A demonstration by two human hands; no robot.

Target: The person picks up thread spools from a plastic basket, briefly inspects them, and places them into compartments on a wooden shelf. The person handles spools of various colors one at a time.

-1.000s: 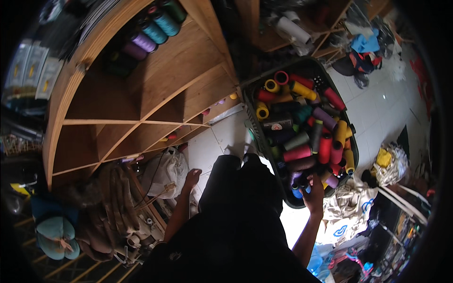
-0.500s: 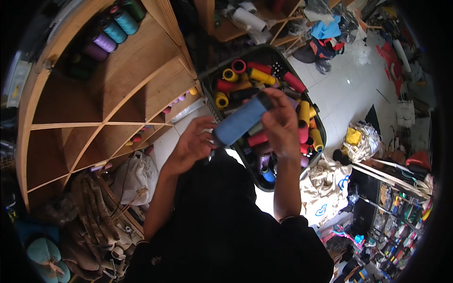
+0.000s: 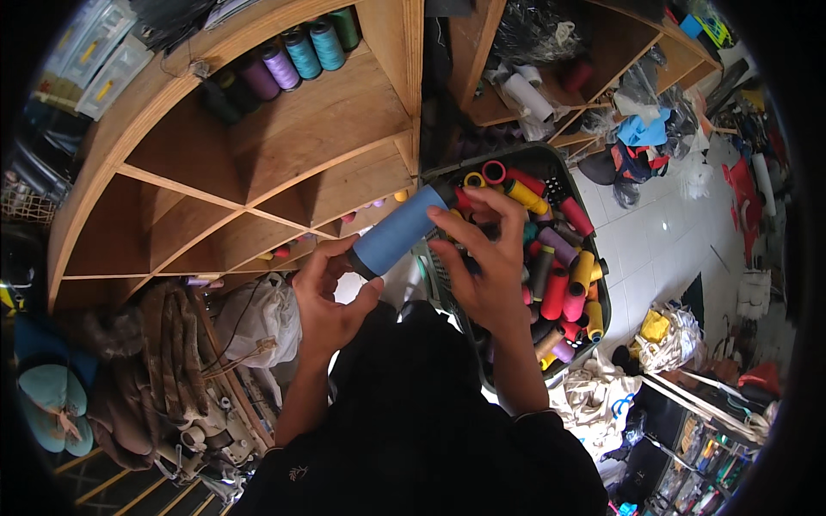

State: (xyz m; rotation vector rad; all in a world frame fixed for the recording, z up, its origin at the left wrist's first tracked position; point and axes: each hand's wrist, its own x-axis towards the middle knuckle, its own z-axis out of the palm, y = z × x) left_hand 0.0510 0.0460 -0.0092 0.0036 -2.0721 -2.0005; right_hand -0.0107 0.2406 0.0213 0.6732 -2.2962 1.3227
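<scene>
Tilted up to the right in front of me is a large blue thread spool [image 3: 397,230] with dark ends. My left hand [image 3: 331,297] pinches its lower end between thumb and fingers. At the upper end is my right hand [image 3: 483,262], its thumb and fingers spread; a fingertip appears to touch the spool's rim. Beyond and below my right hand stands a dark plastic basket [image 3: 602,297], filled with red, yellow, purple and dark thread spools [image 3: 555,292]. The right hand hides part of this pile.
A wooden cubby shelf [image 3: 318,107] rises on the left, with a row of teal, purple and green spools [image 3: 301,53] in its top compartment. A white plastic bag [image 3: 258,322] lies below it. Cloth bags [image 3: 594,400] and tiled floor [image 3: 662,219] are on the right.
The blue spool has moved left, away from over the basket, with my left hand now gripping its lower end. My right hand's fingers have loosened from its upper end. The view has shifted.
</scene>
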